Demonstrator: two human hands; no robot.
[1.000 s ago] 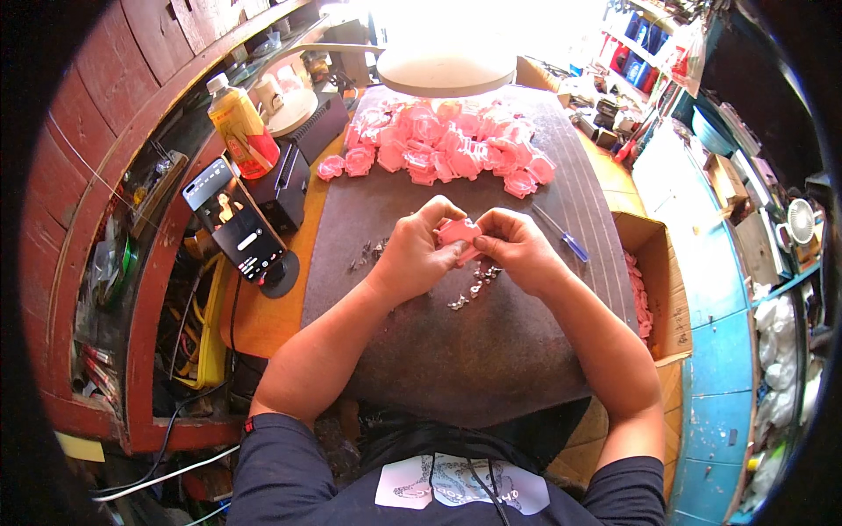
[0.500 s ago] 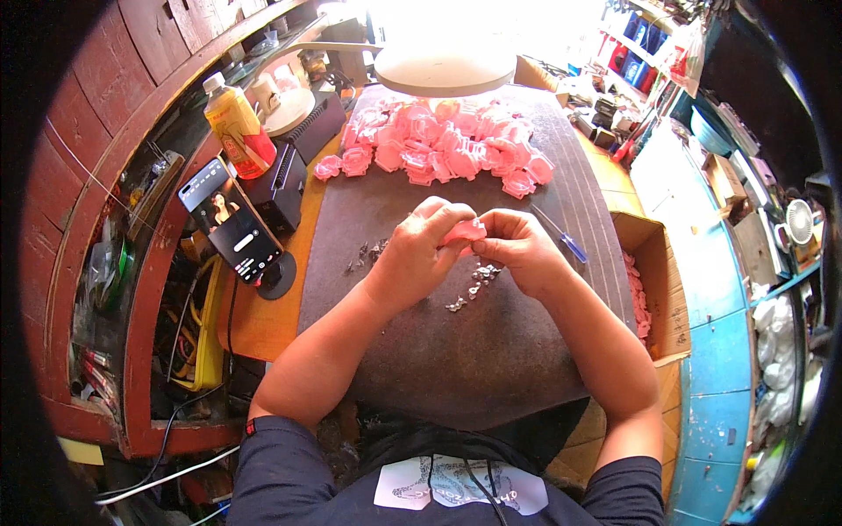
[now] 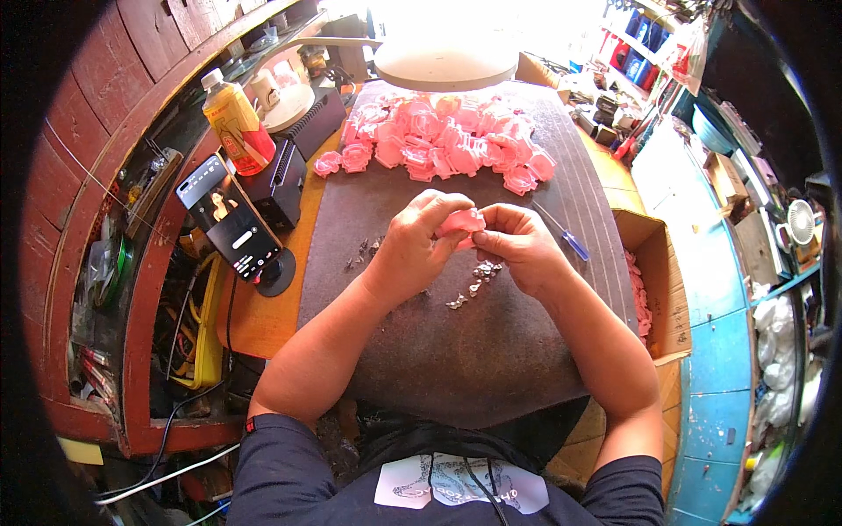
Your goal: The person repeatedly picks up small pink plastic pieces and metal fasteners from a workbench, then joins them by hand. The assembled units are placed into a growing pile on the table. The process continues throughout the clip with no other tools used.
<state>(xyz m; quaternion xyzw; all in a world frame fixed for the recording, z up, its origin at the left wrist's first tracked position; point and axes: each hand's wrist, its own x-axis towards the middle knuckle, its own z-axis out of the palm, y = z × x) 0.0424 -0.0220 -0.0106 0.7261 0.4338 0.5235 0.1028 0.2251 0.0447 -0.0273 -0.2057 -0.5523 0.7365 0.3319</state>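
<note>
A small pink plastic part (image 3: 462, 224) is pinched between both my hands above the middle of the dark mat. My left hand (image 3: 419, 235) grips its left side, fingers on top and thumb below. The fingertips of my right hand (image 3: 519, 245) close on its right edge. Just below the hands lies a short line of small shiny metal pieces (image 3: 474, 286). Small dark bits (image 3: 361, 254) are scattered left of my left hand. Farther back, a heap of similar pink parts (image 3: 438, 136) covers the mat. To the right rests a blue-handled screwdriver (image 3: 572, 243).
A round white lamp head (image 3: 445, 66) overhangs the far end of the mat (image 3: 465, 368). At left stand a phone (image 3: 230, 217) on a holder and a drink bottle (image 3: 237, 123). A cardboard box (image 3: 668, 289) with pink parts sits at right.
The pink part has turned a little in my fingers and shows more of its face. My left thumb and right fingers have shifted slightly on it.
</note>
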